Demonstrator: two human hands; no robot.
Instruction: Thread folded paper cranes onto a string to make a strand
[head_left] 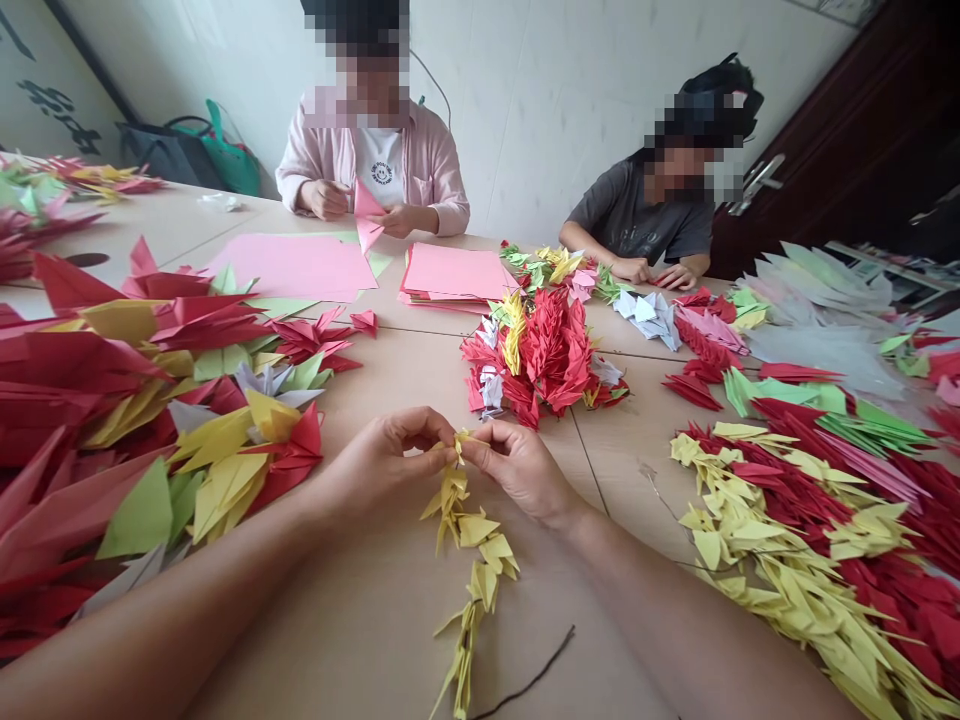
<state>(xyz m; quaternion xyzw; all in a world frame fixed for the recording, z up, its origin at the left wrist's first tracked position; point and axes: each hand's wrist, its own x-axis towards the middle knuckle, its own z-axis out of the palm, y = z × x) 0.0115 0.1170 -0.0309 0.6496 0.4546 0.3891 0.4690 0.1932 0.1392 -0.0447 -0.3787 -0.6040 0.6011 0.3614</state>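
Yellow folded-paper garland point(475, 527), long axis running away from me over the beige tabletop point(352, 610), far end pinched by my left hand point(405, 447) and right hand point(531, 470)

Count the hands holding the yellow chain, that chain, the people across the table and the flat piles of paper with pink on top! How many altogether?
Hands: 2 (left hand, right hand)
Yellow chain: 1
People: 2 (person in pink, person in grey)
Paper piles: 2 (left pile, right pile)
Total: 7
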